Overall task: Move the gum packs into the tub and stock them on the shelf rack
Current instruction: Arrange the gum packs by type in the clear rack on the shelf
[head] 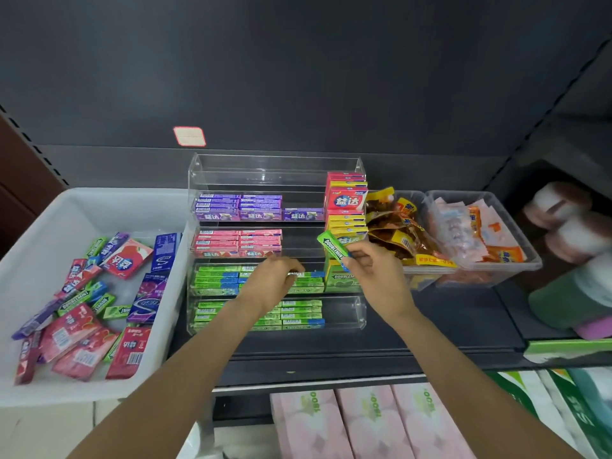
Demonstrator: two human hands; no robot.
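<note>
A clear acrylic shelf rack (pixel 276 164) stands on the dark shelf, its tiers filled with purple, pink and green gum packs. My right hand (pixel 374 270) pinches a green Doublemint gum pack (pixel 331 245), tilted, in front of the rack's right end. My left hand (pixel 273 276) rests with curled fingers on the green packs of the third tier; a pack end (pixel 306 274) shows at its fingertips. A white tub (pixel 43 226) at the left holds several loose gum packs (pixel 86 309) in red, green, purple and blue.
Stacked red and yellow gum boxes (pixel 346 200) stand at the rack's right side. Two clear bins (pixel 480 233) of snack packets sit further right. Pink tissue boxes (pixel 364 422) lie on the shelf below. Blurred goods (pixel 573 226) fill the far right.
</note>
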